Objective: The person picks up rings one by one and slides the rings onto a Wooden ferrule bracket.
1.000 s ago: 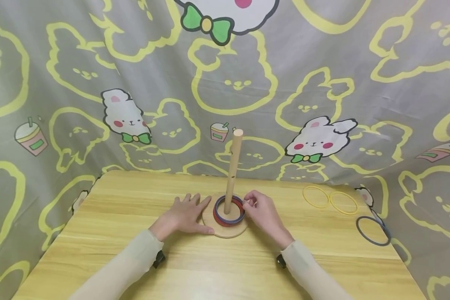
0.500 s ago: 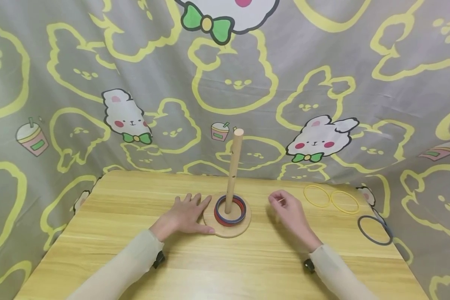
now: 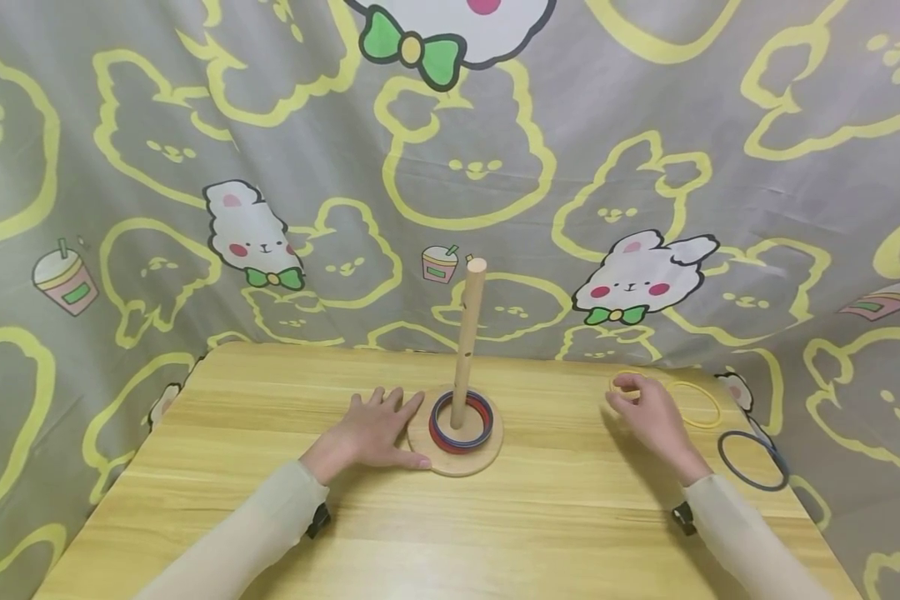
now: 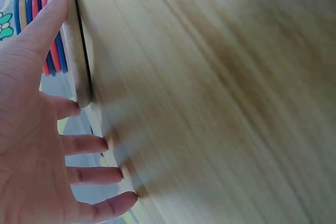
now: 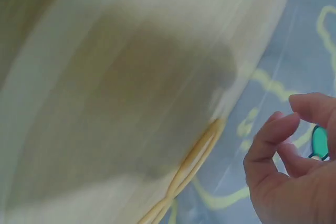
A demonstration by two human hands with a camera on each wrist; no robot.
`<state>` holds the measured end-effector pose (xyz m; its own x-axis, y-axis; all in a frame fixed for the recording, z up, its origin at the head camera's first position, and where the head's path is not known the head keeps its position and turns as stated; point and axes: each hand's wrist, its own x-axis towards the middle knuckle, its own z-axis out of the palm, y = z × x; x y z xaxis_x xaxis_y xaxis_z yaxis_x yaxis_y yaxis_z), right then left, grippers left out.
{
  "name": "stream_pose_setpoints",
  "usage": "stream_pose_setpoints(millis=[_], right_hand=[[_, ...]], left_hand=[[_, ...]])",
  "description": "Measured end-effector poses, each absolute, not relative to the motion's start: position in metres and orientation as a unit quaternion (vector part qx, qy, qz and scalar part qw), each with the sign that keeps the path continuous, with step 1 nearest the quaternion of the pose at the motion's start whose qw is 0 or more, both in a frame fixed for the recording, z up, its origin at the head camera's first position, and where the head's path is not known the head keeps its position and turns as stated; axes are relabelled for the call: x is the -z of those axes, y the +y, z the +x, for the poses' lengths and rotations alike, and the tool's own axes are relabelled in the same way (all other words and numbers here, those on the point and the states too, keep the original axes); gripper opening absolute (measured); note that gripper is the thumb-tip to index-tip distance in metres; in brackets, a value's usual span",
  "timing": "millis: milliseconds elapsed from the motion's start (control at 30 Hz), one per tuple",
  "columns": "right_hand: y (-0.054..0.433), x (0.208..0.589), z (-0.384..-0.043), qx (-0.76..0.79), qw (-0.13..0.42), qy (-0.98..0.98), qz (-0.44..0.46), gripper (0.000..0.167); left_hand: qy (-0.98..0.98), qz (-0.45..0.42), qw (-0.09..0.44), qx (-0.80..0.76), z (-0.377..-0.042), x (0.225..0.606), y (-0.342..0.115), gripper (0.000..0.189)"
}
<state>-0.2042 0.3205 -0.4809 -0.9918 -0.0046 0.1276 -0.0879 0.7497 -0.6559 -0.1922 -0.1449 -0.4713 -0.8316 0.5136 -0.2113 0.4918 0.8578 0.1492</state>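
My left hand [image 3: 371, 433] rests with spread fingers at the left side of a round wooden base [image 3: 487, 457]; its thumb lies on the base's rim. From the base rises a wooden post [image 3: 468, 342]. Around its foot sits a stack of rings, whose blue, red and yellow edges [image 4: 54, 59] show side by side in the left wrist view. My right hand [image 3: 654, 421] hovers at the back right with bent fingers, holding nothing. It overlaps a yellow ring [image 3: 624, 373], hiding most of it. Both yellow rings [image 5: 203, 141] lie below that hand in the right wrist view.
A second yellow ring [image 3: 703, 427] lies just right of the first. Nearer the right table edge is a dark blue ring [image 3: 721, 448]. A grey patterned curtain [image 3: 330, 150] hangs behind the wooden table [image 3: 450, 542] and along its sides.
My right hand has left the ring stack and moved right, reaching over the nearer yellow ring. My left hand and the base stay where they were.
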Motion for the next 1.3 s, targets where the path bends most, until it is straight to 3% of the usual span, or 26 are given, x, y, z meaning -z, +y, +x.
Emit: stream_pose_setpoints(millis=[267,667,833,1033,1300], right_hand=[[0.354,0.481,-0.213,-0.290,0.011,-0.957,0.023,0.044],[0.356,0.490,-0.223,-0.263,-0.030,-0.961,0.076,0.017],[0.343,0.488,-0.214,-0.265,-0.041,-0.959,0.094,0.014],[0.321,0.479,-0.194,-0.280,-0.034,-0.954,0.106,0.013],[0.296,0.466,-0.176,-0.313,0.021,-0.939,0.138,0.015]], left_hand=[[0.956,0.263,0.124,-0.043,-0.194,0.474,-0.144,0.118],[0.955,0.268,0.120,-0.034,-0.196,0.475,-0.144,0.118],[0.955,0.270,0.117,-0.031,-0.196,0.475,-0.144,0.119],[0.955,0.270,0.118,-0.022,-0.195,0.476,-0.145,0.118],[0.955,0.270,0.121,-0.028,-0.196,0.475,-0.144,0.119]])
